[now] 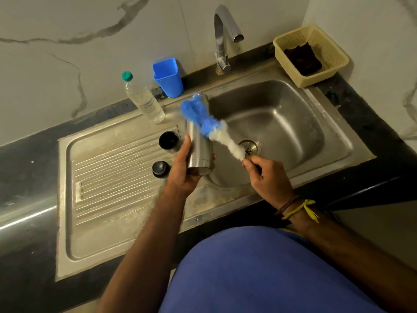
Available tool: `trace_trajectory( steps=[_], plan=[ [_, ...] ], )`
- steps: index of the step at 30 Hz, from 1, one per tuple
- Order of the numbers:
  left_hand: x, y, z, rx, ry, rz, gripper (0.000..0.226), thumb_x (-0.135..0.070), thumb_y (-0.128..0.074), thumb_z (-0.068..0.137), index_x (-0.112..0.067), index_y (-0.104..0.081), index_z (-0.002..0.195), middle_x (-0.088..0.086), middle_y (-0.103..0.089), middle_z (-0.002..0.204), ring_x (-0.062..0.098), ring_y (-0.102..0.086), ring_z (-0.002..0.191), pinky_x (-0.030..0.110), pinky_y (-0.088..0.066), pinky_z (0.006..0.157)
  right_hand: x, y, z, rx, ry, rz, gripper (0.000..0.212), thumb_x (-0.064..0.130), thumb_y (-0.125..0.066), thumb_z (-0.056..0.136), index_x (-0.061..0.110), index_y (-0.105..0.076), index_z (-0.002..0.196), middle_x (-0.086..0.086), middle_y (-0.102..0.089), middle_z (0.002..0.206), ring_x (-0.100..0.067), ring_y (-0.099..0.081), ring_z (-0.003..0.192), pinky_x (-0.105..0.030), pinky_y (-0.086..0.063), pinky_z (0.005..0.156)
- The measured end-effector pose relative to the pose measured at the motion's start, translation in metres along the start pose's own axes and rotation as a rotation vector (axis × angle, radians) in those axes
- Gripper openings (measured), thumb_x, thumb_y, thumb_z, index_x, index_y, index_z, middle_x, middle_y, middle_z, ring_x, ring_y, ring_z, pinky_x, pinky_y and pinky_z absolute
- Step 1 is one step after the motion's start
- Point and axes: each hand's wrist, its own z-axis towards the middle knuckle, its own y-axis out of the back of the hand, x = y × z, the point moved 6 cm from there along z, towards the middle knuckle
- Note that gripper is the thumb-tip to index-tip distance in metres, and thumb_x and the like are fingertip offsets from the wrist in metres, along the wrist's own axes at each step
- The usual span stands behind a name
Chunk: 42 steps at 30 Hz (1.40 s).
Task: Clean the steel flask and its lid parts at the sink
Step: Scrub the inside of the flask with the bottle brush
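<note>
A: Where's the flask (198, 145) against the sink (282, 123)?

B: Held tilted over the sink's left rim, base toward the person, mouth pointing away toward the blue cup (168, 77). The left hand (182, 170) grips its lower body, fingers and thumb curled round the steel.

A: And the other hand?

B: The right hand (268, 177) is above the sink's near edge, fingers pinched on the handle end of the brush (212, 125). The brush slants up-left from there; its blue bristles lie across the flask's upper part, the white ones over the basin.

A: Room to move?

B: The basin right of the brush is open down to the drain (249, 147). The tap (225, 35) stands behind the sink, spout over the back edge. Left of the sink, on the ribbed drainboard (108, 177), two dark lid parts sit just beside the left hand: the cap (169, 142) and the stopper (160, 169). A bottle (144, 100) stands behind the drainboard, a basket (311, 55) at the sink's back right corner.

A: Anything unclear?

B: The bristles cover the flask's mouth, so I cannot tell whether the brush tip is inside. The brush handle is hidden in the fingers. The bristles are blurred.
</note>
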Motion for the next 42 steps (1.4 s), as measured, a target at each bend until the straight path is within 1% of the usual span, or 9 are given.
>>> trace_trajectory(
  steps=[6,10,14,20,27,32,37,40,42],
  plan=[
    [0.007,0.004,-0.013,-0.016,-0.069,0.127,0.061,-0.037,-0.076,0.083,-0.006,-0.058,0.133,0.017,-0.071,0.111,0.038,-0.070,0.096,0.047,-0.059,0.081,-0.002,0.002,0.009,-0.035,-0.029,-0.037,0.026,0.028,-0.055,0.100,0.013,-0.070,0.086,0.002,-0.063,0.062,-0.013,-0.058,0.053,-0.035,-0.050,0.048],
    [0.018,0.010,-0.015,-0.010,-0.087,0.120,0.066,-0.037,-0.072,0.087,-0.008,-0.051,0.142,0.021,-0.066,0.123,0.040,-0.067,0.108,0.054,-0.055,0.090,0.002,-0.002,0.013,0.013,-0.002,-0.064,0.027,0.030,-0.053,0.101,0.015,-0.072,0.090,0.003,-0.065,0.065,-0.009,-0.058,0.053,-0.028,-0.049,0.048],
    [0.023,0.012,-0.022,-0.035,-0.040,0.093,0.068,-0.042,-0.069,0.086,-0.007,-0.050,0.141,0.019,-0.069,0.115,0.037,-0.068,0.106,0.052,-0.056,0.089,-0.009,0.003,0.025,-0.066,-0.077,-0.051,0.029,0.031,-0.053,0.098,0.014,-0.072,0.087,-0.002,-0.071,0.073,-0.019,-0.066,0.064,-0.036,-0.056,0.058],
    [0.025,0.017,-0.023,-0.042,-0.008,0.053,0.061,-0.045,-0.059,0.092,-0.010,-0.050,0.141,0.018,-0.068,0.115,0.035,-0.068,0.096,0.040,-0.056,0.073,-0.017,0.006,0.021,-0.026,-0.099,-0.008,0.022,0.024,-0.059,0.098,0.014,-0.074,0.085,0.001,-0.070,0.070,-0.014,-0.064,0.061,-0.027,-0.051,0.055],
    [0.014,0.000,-0.009,0.013,-0.002,0.042,0.075,-0.051,-0.065,0.088,-0.006,-0.048,0.146,0.024,-0.061,0.124,0.037,-0.069,0.095,0.040,-0.059,0.072,-0.010,0.012,0.008,0.013,-0.064,0.054,0.019,0.019,-0.060,0.098,0.014,-0.075,0.088,0.009,-0.063,0.065,-0.002,-0.058,0.057,-0.008,-0.038,0.053],
    [0.008,-0.003,-0.005,0.054,-0.014,-0.033,0.056,-0.037,-0.064,0.094,-0.008,-0.053,0.141,0.019,-0.067,0.121,0.037,-0.069,0.096,0.044,-0.059,0.077,-0.008,0.012,-0.008,0.063,-0.025,0.049,0.016,0.015,-0.062,0.097,0.012,-0.075,0.089,0.020,-0.057,0.061,0.005,-0.058,0.057,-0.004,-0.035,0.054],
    [-0.004,0.003,0.000,-0.039,-0.024,-0.105,0.065,-0.038,-0.067,0.089,-0.004,-0.052,0.143,0.020,-0.066,0.124,0.034,-0.071,0.092,0.044,-0.060,0.079,-0.014,0.009,-0.016,0.054,-0.056,0.080,0.016,0.017,-0.061,0.097,0.013,-0.075,0.092,0.016,-0.065,0.071,0.005,-0.061,0.063,-0.006,-0.039,0.058],
    [-0.014,0.005,0.004,-0.087,-0.062,-0.114,0.054,-0.032,-0.066,0.091,-0.008,-0.056,0.139,0.014,-0.072,0.117,0.027,-0.072,0.094,0.044,-0.063,0.074,-0.008,0.003,-0.023,0.123,-0.003,0.089,0.015,0.021,-0.060,0.098,0.017,-0.074,0.094,0.009,-0.072,0.076,-0.005,-0.065,0.066,-0.020,-0.049,0.058],
    [-0.020,0.002,0.005,-0.076,-0.057,-0.091,0.050,-0.033,-0.067,0.089,-0.010,-0.060,0.134,0.013,-0.074,0.113,0.027,-0.072,0.096,0.047,-0.061,0.081,-0.008,0.011,-0.025,0.053,-0.005,0.094,0.014,0.017,-0.062,0.097,0.013,-0.075,0.094,0.011,-0.070,0.074,-0.001,-0.064,0.064,-0.013,-0.045,0.057]
  ],
)
